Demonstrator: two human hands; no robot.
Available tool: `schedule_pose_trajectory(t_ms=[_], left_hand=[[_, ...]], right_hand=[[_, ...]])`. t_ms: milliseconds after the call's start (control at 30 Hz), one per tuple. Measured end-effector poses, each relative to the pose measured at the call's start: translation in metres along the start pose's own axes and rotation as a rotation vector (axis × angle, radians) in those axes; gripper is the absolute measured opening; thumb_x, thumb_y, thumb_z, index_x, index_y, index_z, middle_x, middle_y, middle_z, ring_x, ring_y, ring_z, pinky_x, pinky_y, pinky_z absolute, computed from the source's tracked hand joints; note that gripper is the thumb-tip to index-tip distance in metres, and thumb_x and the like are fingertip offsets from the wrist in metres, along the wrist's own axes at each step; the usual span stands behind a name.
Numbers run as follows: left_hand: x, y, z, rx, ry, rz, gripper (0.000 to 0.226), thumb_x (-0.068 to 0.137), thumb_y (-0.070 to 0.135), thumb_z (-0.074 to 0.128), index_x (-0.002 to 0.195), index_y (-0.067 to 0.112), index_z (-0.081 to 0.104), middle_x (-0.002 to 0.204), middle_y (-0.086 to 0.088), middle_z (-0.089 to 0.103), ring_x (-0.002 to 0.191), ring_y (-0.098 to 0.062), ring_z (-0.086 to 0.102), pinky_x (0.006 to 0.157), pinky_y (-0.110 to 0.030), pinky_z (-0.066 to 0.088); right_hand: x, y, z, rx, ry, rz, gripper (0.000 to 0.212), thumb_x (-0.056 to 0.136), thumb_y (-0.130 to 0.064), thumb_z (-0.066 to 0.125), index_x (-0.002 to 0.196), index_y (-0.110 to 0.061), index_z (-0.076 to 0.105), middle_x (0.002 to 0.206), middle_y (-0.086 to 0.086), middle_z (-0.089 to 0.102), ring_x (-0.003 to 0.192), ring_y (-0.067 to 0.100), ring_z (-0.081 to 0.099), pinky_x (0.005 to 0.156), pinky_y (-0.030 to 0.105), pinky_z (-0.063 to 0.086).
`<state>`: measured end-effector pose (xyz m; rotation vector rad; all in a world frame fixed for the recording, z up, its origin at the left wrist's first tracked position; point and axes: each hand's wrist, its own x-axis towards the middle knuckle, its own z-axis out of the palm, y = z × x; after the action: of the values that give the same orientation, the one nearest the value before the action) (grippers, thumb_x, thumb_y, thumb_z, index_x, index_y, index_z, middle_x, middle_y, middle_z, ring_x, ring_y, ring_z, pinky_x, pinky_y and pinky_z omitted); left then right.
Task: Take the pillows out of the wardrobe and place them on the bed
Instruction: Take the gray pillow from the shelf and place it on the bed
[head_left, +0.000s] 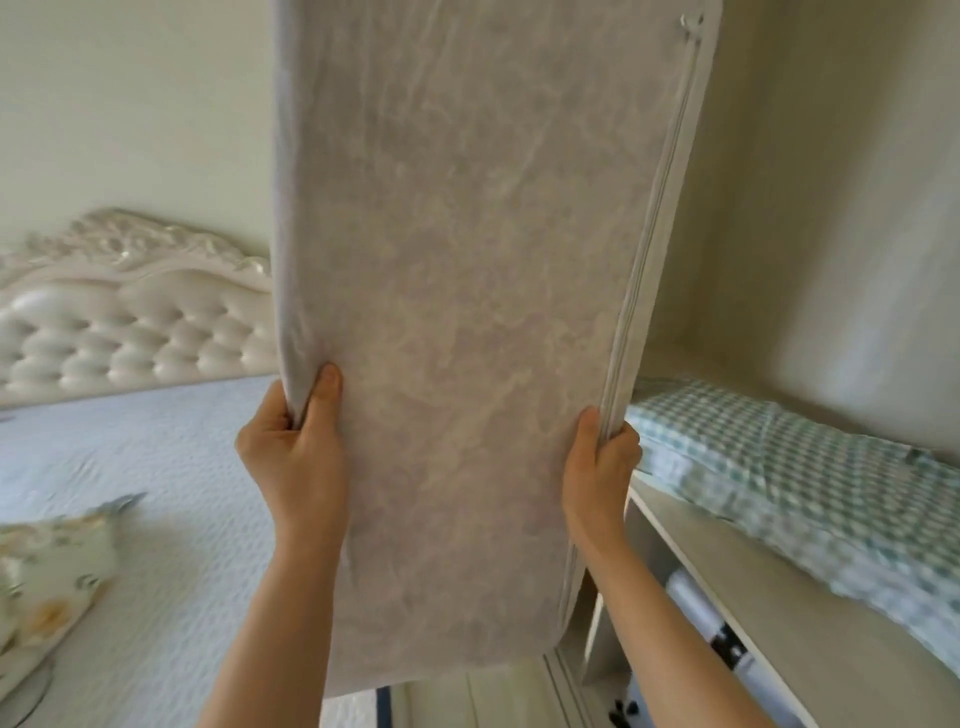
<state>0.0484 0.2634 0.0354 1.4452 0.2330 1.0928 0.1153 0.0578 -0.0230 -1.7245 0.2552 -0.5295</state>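
A long beige-grey pillow (478, 291) in a zippered cover fills the middle of the view, held up on end in the air. My left hand (291, 447) grips its left edge and my right hand (597, 462) grips its right edge at the zipper. A green-and-white checked pillow (789, 467) lies on the wardrobe shelf (810, 613) at the right. On the left is the bed (156, 467) with a pale quilted cover, and a floral pillow (47, 577) lies on it at the lower left.
A tufted cream headboard (130, 322) stands against the wall at the left. Below the shelf the wardrobe holds hanging items on a rail (706, 618). The held pillow hides the space between bed and wardrobe.
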Motion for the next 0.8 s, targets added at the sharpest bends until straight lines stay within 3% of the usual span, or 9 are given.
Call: schedule_pose_trajectory(t_ms=[133, 233, 367, 433, 500, 567, 667, 733, 800], left_hand=[[0.013, -0.008, -0.026, 0.04, 0.097, 0.003, 0.057, 0.087, 0.028, 0.069, 0.045, 0.031, 0.03, 0.045, 0.015, 0.031, 0.044, -0.002, 0.027, 0.044, -0.013, 0.025], [0.024, -0.021, -0.037, 0.138, 0.167, -0.014, 0.054, 0.088, 0.03, 0.068, 0.044, 0.029, 0.035, 0.048, 0.013, 0.036, 0.049, -0.007, 0.03, 0.051, -0.024, 0.029], [0.034, -0.038, -0.031, 0.389, 0.201, 0.082, 0.044, 0.089, 0.033, 0.064, 0.051, 0.034, 0.042, 0.057, 0.013, 0.048, 0.062, -0.013, 0.043, 0.056, -0.029, 0.029], [0.037, -0.049, -0.021, 0.53, 0.203, 0.154, 0.031, 0.09, 0.026, 0.065, 0.062, 0.035, 0.057, 0.067, 0.015, 0.058, 0.072, -0.014, 0.052, 0.057, -0.024, 0.03], [0.041, -0.065, -0.01, 0.629, 0.178, 0.235, 0.015, 0.089, 0.015, 0.068, 0.08, 0.024, 0.075, 0.079, 0.014, 0.068, 0.08, -0.017, 0.058, 0.056, -0.023, 0.034], [0.046, -0.082, 0.002, 0.709, 0.138, 0.361, 0.014, 0.086, 0.012, 0.069, 0.091, 0.019, 0.079, 0.084, 0.009, 0.073, 0.081, -0.019, 0.063, 0.051, -0.026, 0.039], [0.054, -0.109, 0.022, 0.805, 0.064, 0.504, 0.018, 0.082, 0.01, 0.073, 0.097, 0.017, 0.08, 0.084, 0.007, 0.075, 0.075, -0.017, 0.064, 0.048, -0.023, 0.033], [0.063, -0.131, 0.03, 0.839, 0.047, 0.577, 0.019, 0.082, 0.008, 0.074, 0.098, 0.016, 0.08, 0.083, 0.007, 0.075, 0.072, -0.016, 0.064, 0.049, -0.022, 0.033], [0.076, -0.153, 0.033, 0.853, 0.045, 0.622, 0.017, 0.084, 0.009, 0.072, 0.098, 0.016, 0.08, 0.083, 0.008, 0.075, 0.071, -0.014, 0.064, 0.051, -0.022, 0.037]], right_hand=[[-0.008, -0.007, 0.042, 0.005, -0.208, 0.081, 0.064, 0.097, -0.048, 0.037, 0.139, 0.0, 0.032, 0.139, 0.019, 0.041, 0.123, 0.036, 0.046, 0.103, 0.046, 0.041], [-0.01, -0.014, 0.068, -0.056, -0.372, 0.111, 0.054, 0.097, -0.037, 0.046, 0.138, -0.003, 0.035, 0.135, 0.017, 0.043, 0.116, 0.035, 0.051, 0.099, 0.046, 0.044], [-0.018, -0.046, 0.101, -0.008, -0.642, 0.07, 0.029, 0.089, -0.029, 0.061, 0.115, -0.019, 0.05, 0.103, -0.002, 0.052, 0.083, 0.008, 0.053, 0.079, 0.029, 0.047], [-0.021, -0.074, 0.12, 0.1, -0.78, 0.095, 0.022, 0.087, -0.041, 0.062, 0.101, -0.03, 0.051, 0.101, -0.011, 0.059, 0.082, -0.001, 0.055, 0.072, 0.022, 0.045], [-0.019, -0.095, 0.139, 0.122, -0.86, 0.085, 0.052, 0.074, -0.068, 0.058, 0.109, -0.03, 0.051, 0.105, -0.012, 0.06, 0.093, 0.002, 0.057, 0.08, 0.027, 0.047], [-0.014, -0.105, 0.159, 0.074, -0.854, 0.121, 0.075, 0.063, -0.081, 0.055, 0.108, -0.021, 0.051, 0.101, -0.01, 0.06, 0.093, 0.006, 0.056, 0.09, 0.039, 0.05], [0.004, -0.093, 0.192, 0.065, -0.737, 0.163, 0.06, 0.07, -0.073, 0.06, 0.084, -0.015, 0.053, 0.082, -0.008, 0.057, 0.079, 0.006, 0.056, 0.088, 0.043, 0.054], [0.017, -0.079, 0.212, 0.075, -0.633, 0.199, 0.063, 0.075, -0.065, 0.063, 0.098, -0.007, 0.052, 0.084, -0.002, 0.057, 0.083, 0.017, 0.059, 0.086, 0.046, 0.054], [0.029, -0.064, 0.232, 0.09, -0.568, 0.223, 0.064, 0.078, -0.058, 0.065, 0.11, -0.01, 0.037, 0.095, 0.003, 0.054, 0.094, 0.026, 0.057, 0.086, 0.05, 0.053]])
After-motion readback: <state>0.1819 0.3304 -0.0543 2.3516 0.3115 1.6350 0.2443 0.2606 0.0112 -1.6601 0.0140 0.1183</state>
